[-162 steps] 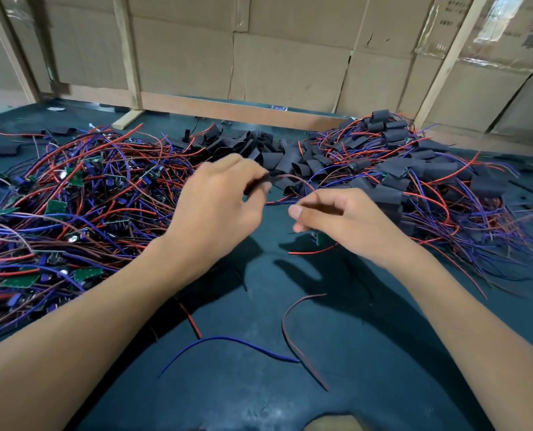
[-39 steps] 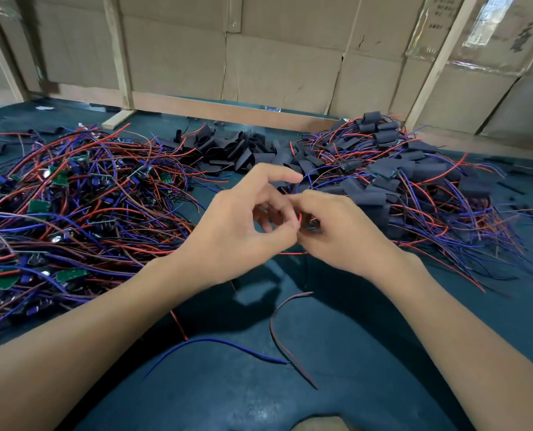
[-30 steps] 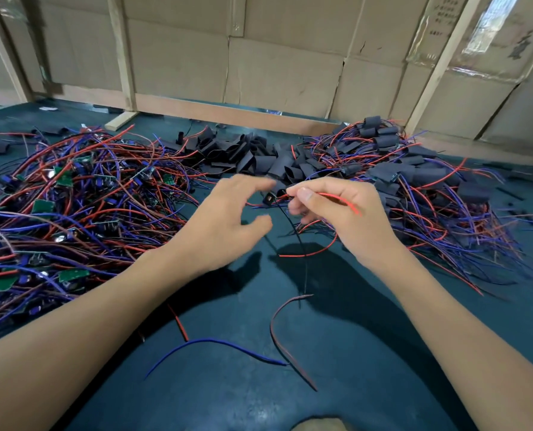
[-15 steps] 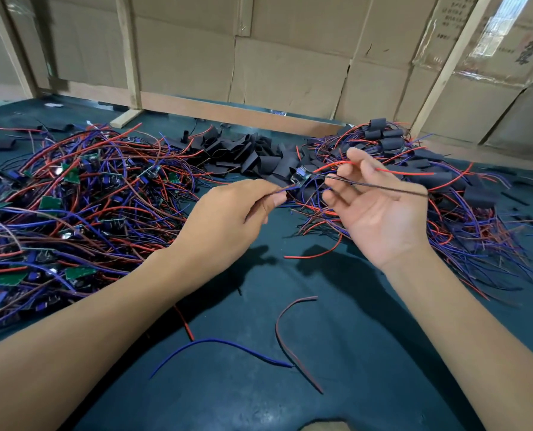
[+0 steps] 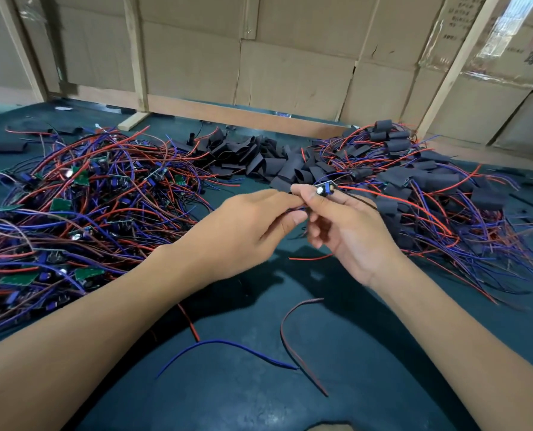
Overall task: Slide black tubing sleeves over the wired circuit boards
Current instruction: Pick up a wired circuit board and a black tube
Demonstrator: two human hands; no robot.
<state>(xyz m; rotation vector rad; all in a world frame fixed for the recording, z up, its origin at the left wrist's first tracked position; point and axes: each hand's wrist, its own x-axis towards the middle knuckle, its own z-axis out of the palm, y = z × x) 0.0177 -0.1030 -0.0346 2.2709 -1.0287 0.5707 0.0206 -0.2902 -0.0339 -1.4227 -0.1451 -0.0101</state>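
**Teal mat, one bare board pinched between your hands**

Teal matting (image 5: pixel 367 384) lies nearest you, with a loose blue wire (image 5: pixel 228 345) and a dark red-edged wire (image 5: pixel 293 340) curling on it between your forearms. Above them your hands meet over the mat. Your right hand (image 5: pixel 355 234) has its fingers curled and pinches a small wired circuit board (image 5: pixel 323 188) at the fingertips; the board shows a blue body and a small round part, and no sleeve covers it. Your left hand (image 5: pixel 243 231) closes finger and thumb on the wires just beside the board, touching your right fingertips. A red lead (image 5: pixel 380 194) and a thin black one run off from the board to your right.

To your left sits a tangled heap of unsleeved boards (image 5: pixel 72 213) with red, blue and purple wires. Beyond your hands, in the middle, lies a pile of black tubing sleeves (image 5: pixel 259 160). To your right rests a heap of sleeved boards (image 5: pixel 430 181). Cardboard panels (image 5: pixel 290 63) in wooden framing close off the far side.
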